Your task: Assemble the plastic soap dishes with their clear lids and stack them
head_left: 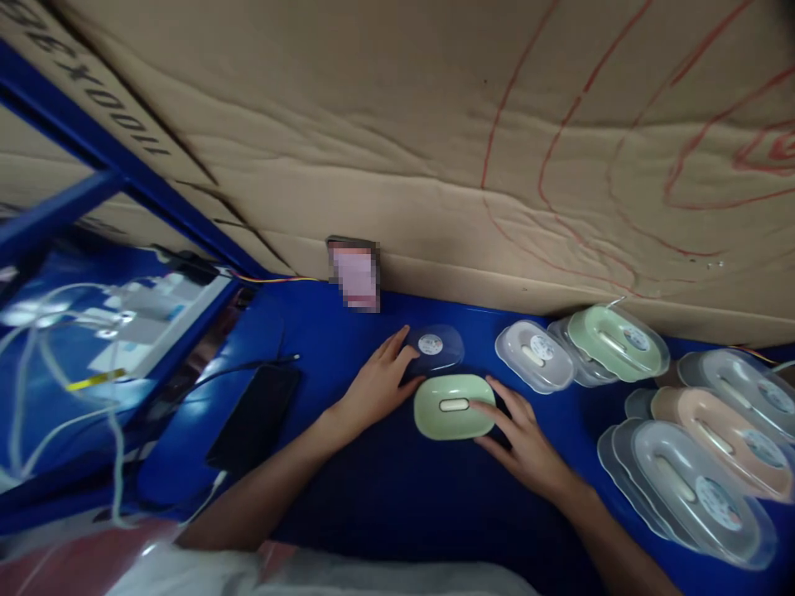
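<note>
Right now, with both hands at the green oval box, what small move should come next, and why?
Probably lift the clear oval lid under the left hand onto the pale green oval plastic box, which the right hand steadies: the lid lies loose just behind the box, and the finished ones at right are covered.

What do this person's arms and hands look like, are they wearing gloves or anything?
No gloves: the left hand and right hand are both bare, and the fingers show no rings. The forearms are bare too, with no watch or wristband visible. Near the bottom edge a light, whitish short-sleeved top shows, blurred.
</note>
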Demonstrator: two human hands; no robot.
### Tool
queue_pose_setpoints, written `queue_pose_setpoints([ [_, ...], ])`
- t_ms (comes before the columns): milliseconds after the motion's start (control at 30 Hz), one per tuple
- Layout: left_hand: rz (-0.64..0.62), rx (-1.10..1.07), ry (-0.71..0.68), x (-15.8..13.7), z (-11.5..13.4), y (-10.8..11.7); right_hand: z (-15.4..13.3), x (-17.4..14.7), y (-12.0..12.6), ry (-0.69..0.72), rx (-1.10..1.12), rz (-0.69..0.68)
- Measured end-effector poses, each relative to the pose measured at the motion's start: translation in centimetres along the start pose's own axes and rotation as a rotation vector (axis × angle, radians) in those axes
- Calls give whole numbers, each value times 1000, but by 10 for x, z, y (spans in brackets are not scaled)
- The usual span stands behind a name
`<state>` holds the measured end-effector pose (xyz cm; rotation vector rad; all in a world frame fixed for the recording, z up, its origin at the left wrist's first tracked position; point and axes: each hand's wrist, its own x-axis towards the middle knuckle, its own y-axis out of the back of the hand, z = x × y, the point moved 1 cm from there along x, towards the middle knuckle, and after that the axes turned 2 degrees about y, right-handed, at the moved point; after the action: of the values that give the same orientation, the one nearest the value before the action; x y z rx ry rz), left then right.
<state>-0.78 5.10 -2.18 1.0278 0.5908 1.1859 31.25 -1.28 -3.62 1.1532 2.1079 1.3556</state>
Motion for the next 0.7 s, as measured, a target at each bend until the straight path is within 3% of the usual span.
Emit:
queue_pose_setpoints([
  [200,9,-155,124,9,9,13,1,11,-2,23,-1,-38],
  [300,27,-246,136,6,18,33,-12,1,14,-40,19,-17],
  [400,15,-320,93,-16,37,66,-31,-43,58,-83,5,-65],
  [533,-48,-329,44,-74,63,101,-42,-130,118,-147,-27,-147],
  [600,-8,-309,-2,-102,72,102,-39,-160,125,-154,-22,-168],
  [700,197,-232,-114,-123,76,80,-33,-168,104,-123,28,-112],
])
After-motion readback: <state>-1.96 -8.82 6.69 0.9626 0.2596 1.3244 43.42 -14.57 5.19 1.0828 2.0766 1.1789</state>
